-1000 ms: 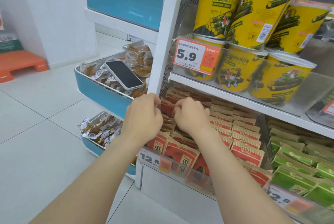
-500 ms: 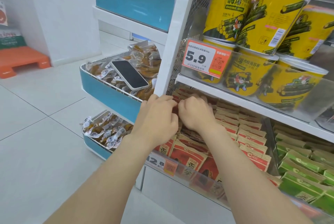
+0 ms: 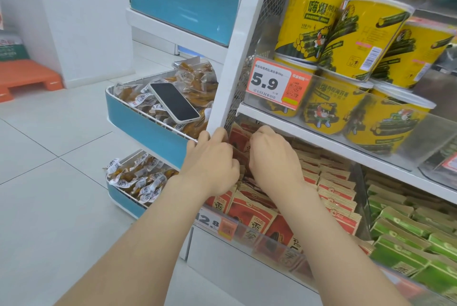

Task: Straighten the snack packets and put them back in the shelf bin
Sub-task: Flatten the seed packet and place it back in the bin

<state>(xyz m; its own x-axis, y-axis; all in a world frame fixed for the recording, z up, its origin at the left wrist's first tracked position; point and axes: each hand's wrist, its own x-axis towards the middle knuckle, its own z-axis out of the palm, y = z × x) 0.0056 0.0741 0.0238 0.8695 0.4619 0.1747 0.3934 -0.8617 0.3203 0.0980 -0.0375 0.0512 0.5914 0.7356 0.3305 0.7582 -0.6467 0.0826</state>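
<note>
Red and tan snack packets (image 3: 249, 209) stand in rows in a clear-fronted shelf bin (image 3: 269, 244) on the lower shelf. My left hand (image 3: 210, 162) and my right hand (image 3: 272, 157) are side by side deep at the back left of that bin, under the shelf above. Both have their fingers curled onto a red packet (image 3: 238, 138) that stands upright between them. My fingertips are hidden behind the packets.
A white upright post (image 3: 237, 53) runs just above my left hand. Yellow tubs (image 3: 341, 112) fill the shelf above. Green packets (image 3: 405, 229) lie to the right. A phone (image 3: 174, 101) rests on snacks in a blue basket (image 3: 138, 122) to the left.
Both hands have pushed further back and up into the bin, closer together, and the camera has moved nearer to the shelf.
</note>
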